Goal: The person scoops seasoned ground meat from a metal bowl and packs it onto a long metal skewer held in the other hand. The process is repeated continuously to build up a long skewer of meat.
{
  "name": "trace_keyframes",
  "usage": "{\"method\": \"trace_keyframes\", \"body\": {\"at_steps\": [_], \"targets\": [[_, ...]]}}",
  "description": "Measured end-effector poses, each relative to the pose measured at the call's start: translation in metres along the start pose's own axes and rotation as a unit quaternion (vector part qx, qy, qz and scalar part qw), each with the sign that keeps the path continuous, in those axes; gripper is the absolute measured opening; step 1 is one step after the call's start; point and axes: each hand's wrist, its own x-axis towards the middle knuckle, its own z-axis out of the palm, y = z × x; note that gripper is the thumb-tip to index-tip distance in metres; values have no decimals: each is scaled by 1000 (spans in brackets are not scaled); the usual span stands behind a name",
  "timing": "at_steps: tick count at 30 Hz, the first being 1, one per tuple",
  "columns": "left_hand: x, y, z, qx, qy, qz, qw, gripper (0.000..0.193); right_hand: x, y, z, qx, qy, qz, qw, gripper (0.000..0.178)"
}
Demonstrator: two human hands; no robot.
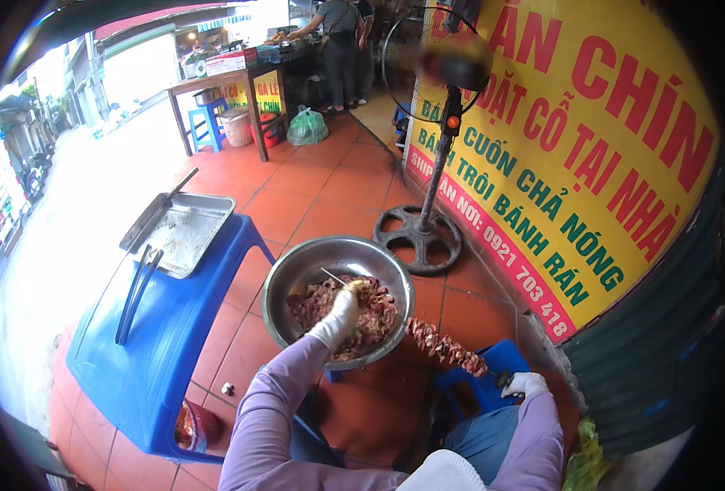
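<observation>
A wide steel bowl [272, 304] of raw cut meat [379, 321] stands in front of me. My left hand [338, 317], in a pale glove, is over the bowl with its fingers closed at the meat. A thin metal tip [333, 277] sticks out past those fingers, in line with the skewer on my right. My right hand [526, 384], also gloved, grips the dark handle end of that long meat skewer [446, 347]. Pieces of meat are packed along it up to the bowl's right rim. What exactly my left fingers pinch is hidden.
On the left, a blue plastic table [146, 327] bears a metal tray [195, 233] and black-handled tongs [137, 295]. Beyond the bowl stands a fan [434, 180] beside a large yellow sign [624, 49]. A blue stool [502, 360] is near my right hand. Two people are at the back.
</observation>
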Motion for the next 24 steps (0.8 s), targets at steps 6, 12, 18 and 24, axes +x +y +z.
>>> {"method": "trace_keyframes", "body": {"at_steps": [6, 12, 18, 24], "targets": [[-47, -8, 58, 86, -64, -37, 994, 33, -4, 38, 11, 58, -24, 34, 997, 22], [2, 41, -64, 763, 184, 177, 593, 41, 6, 19, 7, 31, -15, 5, 999, 27], [4, 29, -87, 795, 191, 15, 575, 41, -7, 28, 5, 45, -10, 7, 999, 27], [10, 47, -135, 808, 186, 90, 552, 32, -17, 7, 1, 43, 0, -7, 999, 24]]}}
